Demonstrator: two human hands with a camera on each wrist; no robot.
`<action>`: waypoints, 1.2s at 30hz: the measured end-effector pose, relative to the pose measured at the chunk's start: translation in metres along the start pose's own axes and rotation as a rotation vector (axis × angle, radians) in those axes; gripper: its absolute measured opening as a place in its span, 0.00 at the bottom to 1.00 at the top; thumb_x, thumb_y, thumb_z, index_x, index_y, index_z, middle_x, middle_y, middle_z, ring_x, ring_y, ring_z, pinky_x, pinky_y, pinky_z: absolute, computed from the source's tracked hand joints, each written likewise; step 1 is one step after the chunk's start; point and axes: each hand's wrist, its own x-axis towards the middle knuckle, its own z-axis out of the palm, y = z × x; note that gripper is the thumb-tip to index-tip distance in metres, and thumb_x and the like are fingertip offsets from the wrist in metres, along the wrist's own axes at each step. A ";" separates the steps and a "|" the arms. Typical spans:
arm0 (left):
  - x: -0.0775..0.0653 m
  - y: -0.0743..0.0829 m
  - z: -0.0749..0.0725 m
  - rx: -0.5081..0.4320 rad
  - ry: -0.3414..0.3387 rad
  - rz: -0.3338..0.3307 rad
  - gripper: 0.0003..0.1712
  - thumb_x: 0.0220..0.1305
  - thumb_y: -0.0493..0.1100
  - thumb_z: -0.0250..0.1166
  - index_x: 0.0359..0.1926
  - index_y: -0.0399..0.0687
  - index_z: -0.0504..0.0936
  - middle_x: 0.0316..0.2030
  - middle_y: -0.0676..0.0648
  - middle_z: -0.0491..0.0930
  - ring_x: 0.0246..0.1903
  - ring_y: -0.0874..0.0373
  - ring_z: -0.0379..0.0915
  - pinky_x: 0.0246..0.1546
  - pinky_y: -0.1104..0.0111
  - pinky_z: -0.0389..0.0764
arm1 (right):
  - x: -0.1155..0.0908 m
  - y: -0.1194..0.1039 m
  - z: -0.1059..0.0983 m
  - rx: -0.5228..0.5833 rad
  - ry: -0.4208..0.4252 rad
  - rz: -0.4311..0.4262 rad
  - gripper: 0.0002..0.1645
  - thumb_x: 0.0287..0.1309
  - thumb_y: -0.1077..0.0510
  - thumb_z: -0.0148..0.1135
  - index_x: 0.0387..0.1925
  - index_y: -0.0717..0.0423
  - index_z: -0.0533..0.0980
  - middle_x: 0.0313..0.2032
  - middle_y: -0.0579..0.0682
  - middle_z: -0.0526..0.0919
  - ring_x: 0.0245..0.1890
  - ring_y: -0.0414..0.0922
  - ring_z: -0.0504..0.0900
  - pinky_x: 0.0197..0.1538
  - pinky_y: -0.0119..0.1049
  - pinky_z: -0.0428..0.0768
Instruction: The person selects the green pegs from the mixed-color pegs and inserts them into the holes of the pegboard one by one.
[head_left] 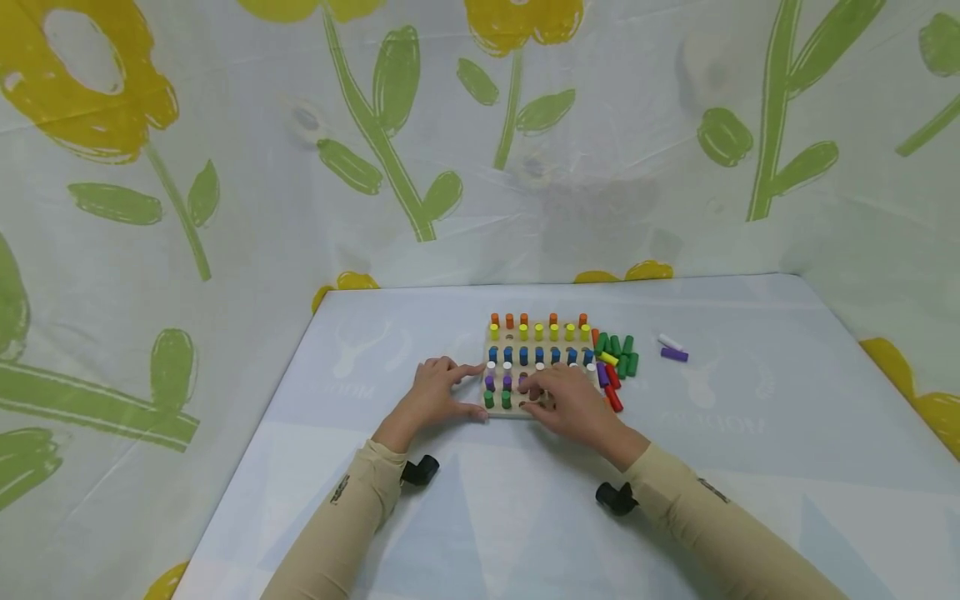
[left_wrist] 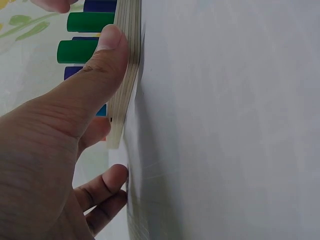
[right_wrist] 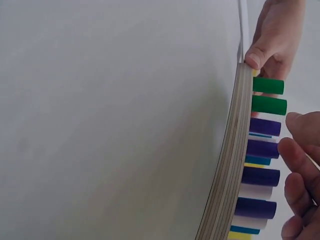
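A wooden pegboard (head_left: 501,414) carries rows of coloured pegs: orange, yellow, blue, white, purple and green. At its near left corner, my left hand (head_left: 437,392) rests its thumb on the layered front edge (left_wrist: 131,65), with the index finger touching the left side. Two green pegs (right_wrist: 269,105) stand at the left of the front row. Over the front rows is my right hand (head_left: 570,402), thumb and index finger apart with nothing visible between them. Its index fingertip is right at the top of a purple peg (right_wrist: 263,148). Part of the board's right side is hidden beneath this hand.
Loose green pegs (head_left: 627,343) lie in a pile right of the board, with red pegs (head_left: 614,400) and a few other colours. Farther right, a white peg (head_left: 670,342) and a purple peg (head_left: 674,354) lie on the white tablecloth (head_left: 510,517). A flower-printed curtain (head_left: 600,192) stands behind.
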 end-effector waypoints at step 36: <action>-0.001 0.000 0.000 -0.019 -0.001 0.002 0.53 0.45 0.70 0.78 0.72 0.66 0.72 0.43 0.50 0.69 0.48 0.51 0.60 0.57 0.54 0.61 | -0.021 0.027 -0.018 -0.030 0.018 0.036 0.10 0.62 0.54 0.72 0.44 0.48 0.85 0.36 0.38 0.84 0.42 0.42 0.79 0.50 0.45 0.78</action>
